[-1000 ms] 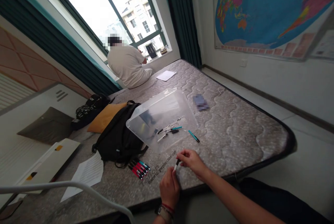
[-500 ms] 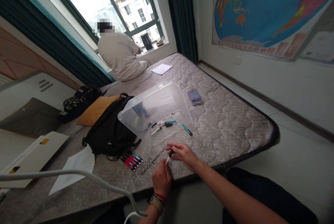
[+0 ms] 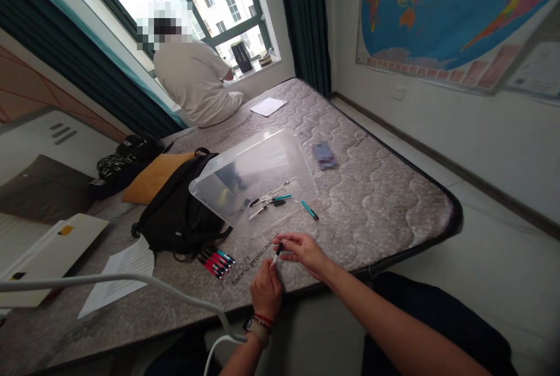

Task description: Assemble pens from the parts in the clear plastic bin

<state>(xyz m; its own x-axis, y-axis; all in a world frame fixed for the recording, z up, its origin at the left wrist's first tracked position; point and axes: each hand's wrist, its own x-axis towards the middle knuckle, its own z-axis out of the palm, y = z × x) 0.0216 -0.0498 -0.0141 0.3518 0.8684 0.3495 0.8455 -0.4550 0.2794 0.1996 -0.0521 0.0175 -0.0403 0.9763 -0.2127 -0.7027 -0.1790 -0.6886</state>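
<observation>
My left hand (image 3: 266, 289) is closed around the white lower end of a black-and-white pen (image 3: 277, 253), above the mattress's front edge. My right hand (image 3: 301, 252) pinches the pen's black upper part between thumb and fingers. Beyond my hands, a clear plastic bin (image 3: 258, 160) lies on the mattress, with several loose pen parts (image 3: 271, 195) in it, some white, black and teal. A teal barrel (image 3: 310, 210) with a dark end rests just right of the bin. Left of my hands, several red, black and teal pens (image 3: 217, 261) lie side by side in a row.
A black backpack (image 3: 179, 209) and an orange cushion (image 3: 153, 176) lie left of the bin. Printed paper (image 3: 116, 277) and a grey cable (image 3: 144, 278) are nearer. A person (image 3: 192, 78) sits by the window, near a white sheet (image 3: 268, 107). A blurred bluish object (image 3: 324, 156) lies right.
The camera view has shifted slightly, so the scene sits a little higher and further left. Both hands keep hold of the pen, and more of its white lower part shows.
</observation>
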